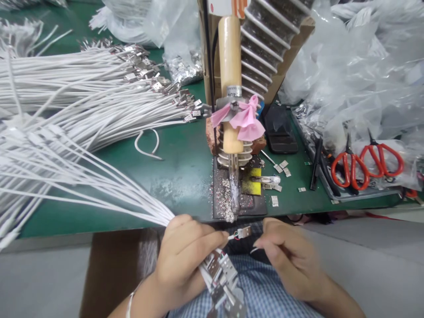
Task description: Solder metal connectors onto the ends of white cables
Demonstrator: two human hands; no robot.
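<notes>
My left hand (185,254) grips a bundle of white cables (82,181) that fans out to the left over the green table; their metal connector ends (221,278) stick out below my fist. Between its thumb and forefinger one cable end with a metal connector (243,232) and coloured wires points right. My right hand (288,256) is just right of that connector, fingers pinched on a thin wire (254,250). Both hands sit below the tip of a soldering iron (233,185) with a wooden handle, fixed on a stand at the table's front edge.
A large pile of white cables with connectors (99,88) lies at the left back. Red-handled scissors (367,163) rest in a tray at right, beside clear plastic bags (361,75). A black phone (281,128), small metal parts (281,167) and a cardboard box (281,66) stand near the iron.
</notes>
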